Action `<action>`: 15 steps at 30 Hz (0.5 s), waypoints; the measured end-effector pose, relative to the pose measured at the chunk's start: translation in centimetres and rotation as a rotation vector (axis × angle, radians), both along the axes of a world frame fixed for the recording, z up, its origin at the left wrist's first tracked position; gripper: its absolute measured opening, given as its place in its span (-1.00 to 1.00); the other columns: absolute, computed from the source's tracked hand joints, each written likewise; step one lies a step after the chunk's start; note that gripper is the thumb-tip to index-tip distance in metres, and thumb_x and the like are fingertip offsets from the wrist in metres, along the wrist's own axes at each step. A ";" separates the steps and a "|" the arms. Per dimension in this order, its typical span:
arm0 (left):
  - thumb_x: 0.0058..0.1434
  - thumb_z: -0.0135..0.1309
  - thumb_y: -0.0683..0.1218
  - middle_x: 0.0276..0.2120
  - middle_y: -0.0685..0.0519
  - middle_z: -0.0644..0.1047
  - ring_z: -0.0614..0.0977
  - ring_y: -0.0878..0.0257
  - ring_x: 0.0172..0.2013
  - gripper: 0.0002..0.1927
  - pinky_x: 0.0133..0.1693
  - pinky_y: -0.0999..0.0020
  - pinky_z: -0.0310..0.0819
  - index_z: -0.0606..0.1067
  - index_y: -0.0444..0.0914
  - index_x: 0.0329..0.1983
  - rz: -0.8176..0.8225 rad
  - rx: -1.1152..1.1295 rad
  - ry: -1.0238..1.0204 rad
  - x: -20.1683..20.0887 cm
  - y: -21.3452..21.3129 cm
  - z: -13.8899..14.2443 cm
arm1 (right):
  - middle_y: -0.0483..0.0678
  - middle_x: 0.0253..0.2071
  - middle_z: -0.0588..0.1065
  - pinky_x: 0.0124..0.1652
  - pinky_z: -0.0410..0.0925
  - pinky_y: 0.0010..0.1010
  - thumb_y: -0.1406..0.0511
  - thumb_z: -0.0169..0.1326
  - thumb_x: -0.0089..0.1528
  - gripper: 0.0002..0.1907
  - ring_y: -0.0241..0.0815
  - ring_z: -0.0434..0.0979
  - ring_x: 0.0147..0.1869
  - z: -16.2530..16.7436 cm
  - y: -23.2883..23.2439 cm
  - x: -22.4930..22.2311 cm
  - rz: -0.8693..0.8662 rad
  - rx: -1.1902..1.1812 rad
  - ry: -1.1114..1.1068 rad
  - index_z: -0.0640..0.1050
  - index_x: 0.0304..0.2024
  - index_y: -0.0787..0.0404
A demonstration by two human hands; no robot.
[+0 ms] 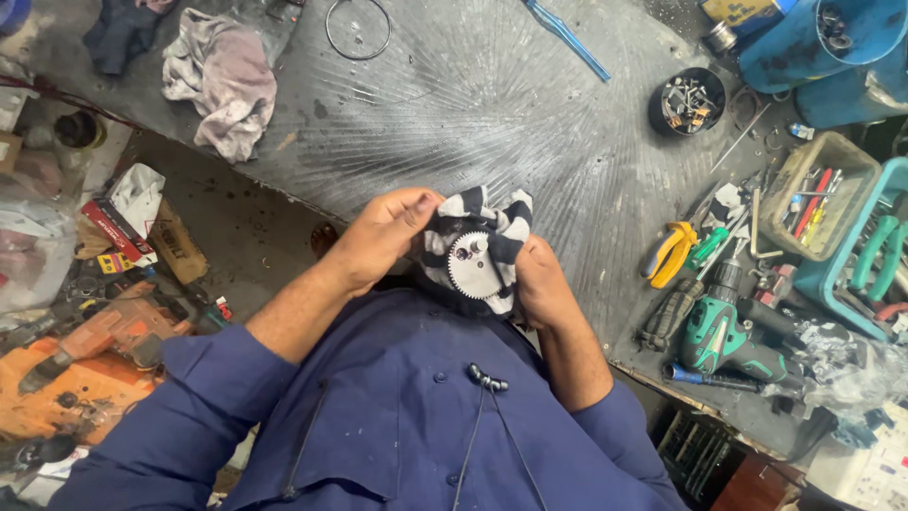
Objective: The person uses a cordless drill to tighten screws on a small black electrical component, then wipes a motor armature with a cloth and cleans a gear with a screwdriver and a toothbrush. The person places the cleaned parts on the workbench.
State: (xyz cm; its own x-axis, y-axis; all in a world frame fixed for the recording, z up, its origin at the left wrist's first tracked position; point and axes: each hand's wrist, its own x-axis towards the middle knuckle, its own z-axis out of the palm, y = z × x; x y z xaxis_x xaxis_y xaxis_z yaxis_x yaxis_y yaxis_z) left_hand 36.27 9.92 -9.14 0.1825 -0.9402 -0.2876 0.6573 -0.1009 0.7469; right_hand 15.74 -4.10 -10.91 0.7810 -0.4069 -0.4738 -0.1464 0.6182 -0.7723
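A round metal gear with fine teeth and a small hub lies in a black-and-white striped cloth, held close to my chest. My left hand grips the cloth from the left, thumb pressed on its top edge. My right hand cups the cloth and gear from the right and below. Both hands hover over the near edge of a scratched metal workbench.
A green cordless drill, yellow-handled pliers and trays of tools crowd the right. A black bowl of small parts, a wire ring and a dirty rag lie farther back. Orange equipment sits on the floor at left.
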 end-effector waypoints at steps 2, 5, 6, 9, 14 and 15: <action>0.53 -0.19 0.09 -0.08 -0.03 0.55 0.58 0.27 -0.08 -0.57 0.05 0.28 0.49 0.50 -0.35 0.02 0.012 -0.025 0.050 -0.1 0.3 -0.2 | -0.02 -0.20 0.62 -0.20 0.48 -0.41 0.22 0.07 0.36 -0.68 -0.26 0.62 -0.21 0.1 0.0 0.1 -0.008 0.028 -0.014 0.58 -0.07 0.40; 0.53 -0.26 0.11 -0.08 -0.04 0.56 0.61 0.26 -0.08 -0.53 0.07 0.27 0.53 0.49 -0.36 0.01 0.023 0.003 0.075 0.1 0.7 -0.3 | -0.03 -0.19 0.61 -0.20 0.46 -0.42 0.24 0.07 0.37 -0.70 -0.28 0.61 -0.20 0.1 0.1 0.1 -0.004 0.045 -0.030 0.58 -0.05 0.40; 0.53 -0.27 0.11 -0.09 -0.05 0.56 0.62 0.25 -0.09 -0.52 0.06 0.27 0.54 0.48 -0.37 0.00 0.024 0.023 0.075 0.2 0.8 -0.3 | -0.04 -0.18 0.61 -0.19 0.47 -0.44 0.24 0.06 0.36 -0.70 -0.29 0.61 -0.19 0.1 0.1 0.0 0.001 0.037 -0.029 0.58 -0.05 0.39; 0.50 -0.21 0.05 -0.10 -0.05 0.58 0.63 0.25 -0.13 -0.59 -0.02 0.27 0.58 0.51 -0.35 -0.02 0.054 0.070 0.017 0.4 0.8 -0.2 | -0.07 -0.18 0.61 -0.19 0.46 -0.47 0.27 0.05 0.34 -0.71 -0.33 0.60 -0.19 -0.4 0.1 -0.3 0.036 0.004 -0.028 0.58 -0.04 0.38; 0.47 -0.01 -0.01 -0.07 0.02 0.57 0.58 0.32 -0.17 -0.75 -0.11 0.36 0.51 0.52 -0.30 -0.12 0.000 0.005 -0.144 -0.3 0.7 0.9 | -0.12 -0.25 0.54 -0.36 0.34 -0.51 0.38 -0.05 0.30 -0.71 -0.38 0.45 -0.32 -1.8 0.2 -0.5 0.062 -0.126 -0.010 0.60 -0.03 0.39; 0.42 0.05 -0.03 -0.09 0.03 0.57 0.56 0.35 -0.17 -0.77 -0.13 0.40 0.49 0.54 -0.29 -0.07 -0.006 0.044 -0.230 -0.7 0.7 1.3 | -0.12 -0.28 0.51 -0.39 0.30 -0.51 0.40 -0.08 0.30 -0.71 -0.38 0.42 -0.35 -1.9 0.2 -0.3 0.060 -0.151 0.021 0.60 -0.04 0.39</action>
